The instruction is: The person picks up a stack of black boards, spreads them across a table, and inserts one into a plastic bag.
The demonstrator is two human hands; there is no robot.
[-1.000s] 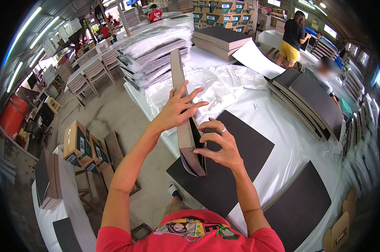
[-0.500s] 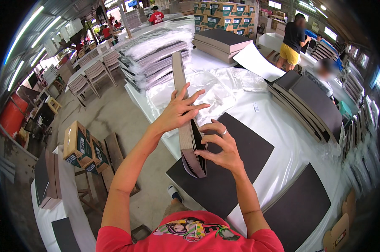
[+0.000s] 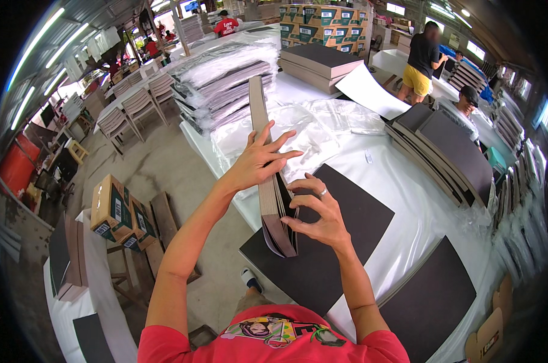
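A thick stack of grey-brown boards with black faces (image 3: 268, 202) stands on edge, its long narrow side up, running away from me. My left hand (image 3: 263, 158) rests across its upper edge with fingers spread. At the near right side, my right hand (image 3: 319, 209), wearing a ring, pinches the edge of some boards between thumb and fingers. Several boards fan slightly apart there, and a paler sheet curls at the near left end. Beneath and to the right lies a flat black board (image 3: 355, 215) on the white-covered table (image 3: 407, 239).
Another black board (image 3: 434, 302) lies at the near right. Stacked black boards (image 3: 455, 151) sit farther right, with plastic-wrapped stacks (image 3: 225, 91) and clear plastic film (image 3: 304, 127) ahead. Cartons (image 3: 119, 209) stand at the left. Two people are beyond the table at right.
The boards at the near end have fanned slightly farther apart. Both my hands stay in nearly the same place. A person at the far right has lifted their head.
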